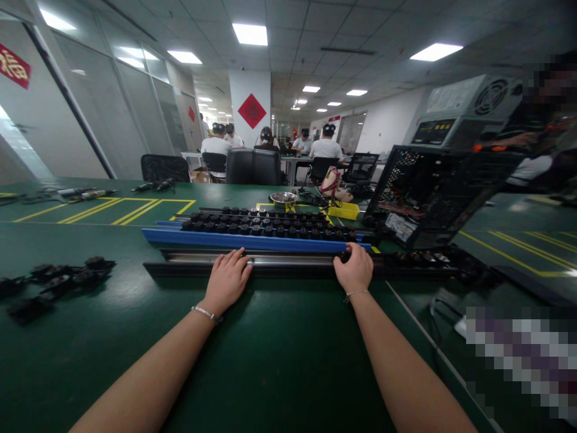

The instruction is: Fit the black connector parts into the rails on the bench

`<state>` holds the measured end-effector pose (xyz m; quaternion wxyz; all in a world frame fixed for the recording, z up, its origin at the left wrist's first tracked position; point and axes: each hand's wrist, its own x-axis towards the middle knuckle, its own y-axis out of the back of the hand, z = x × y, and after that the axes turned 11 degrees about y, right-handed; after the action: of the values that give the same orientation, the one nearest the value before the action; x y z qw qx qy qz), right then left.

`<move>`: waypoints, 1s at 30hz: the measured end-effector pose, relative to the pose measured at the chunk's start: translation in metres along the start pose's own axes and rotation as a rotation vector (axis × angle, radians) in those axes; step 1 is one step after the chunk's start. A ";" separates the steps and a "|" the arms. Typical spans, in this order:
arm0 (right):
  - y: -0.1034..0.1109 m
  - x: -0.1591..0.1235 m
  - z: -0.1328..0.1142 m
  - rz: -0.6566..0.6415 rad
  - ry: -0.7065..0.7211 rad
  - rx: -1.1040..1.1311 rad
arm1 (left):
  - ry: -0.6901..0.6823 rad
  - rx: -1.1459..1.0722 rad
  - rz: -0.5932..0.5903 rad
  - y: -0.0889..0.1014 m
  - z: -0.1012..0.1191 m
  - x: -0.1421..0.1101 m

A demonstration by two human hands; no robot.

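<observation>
Black rail (288, 271), under left grip (228, 280), under right grip (355, 269)

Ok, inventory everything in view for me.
Table: one, green, foreground
Rail: at least one, black and silver, on table
Blue rail: at least one, blue, behind
Parts: many, black, in rows behind that, loose at left
Bowl: one, silver, behind the rows
Box: one, yellow, right of bowl
PC case: one, black, right
Grey units: apparently two, atop case
Tools: some, pale, left rear
Chairs: several, black, beyond
People: several, mostly white tops, background
Signs: several, red, pillar and left
Lights: several, white, ceiling
Bracelets: two, silver, worn
Left hand: one, bare, on rail
Right hand: one, bare, at rail
</observation>
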<state>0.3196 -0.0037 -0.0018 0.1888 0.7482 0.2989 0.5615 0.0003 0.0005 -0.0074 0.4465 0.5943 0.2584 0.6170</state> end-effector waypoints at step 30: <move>-0.005 -0.003 -0.010 0.006 0.121 0.032 | -0.006 0.020 0.005 0.001 0.001 0.000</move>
<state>0.3083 -0.0027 -0.0041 0.1566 0.7166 0.3165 0.6015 0.0012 -0.0003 -0.0068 0.4398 0.6012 0.2618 0.6137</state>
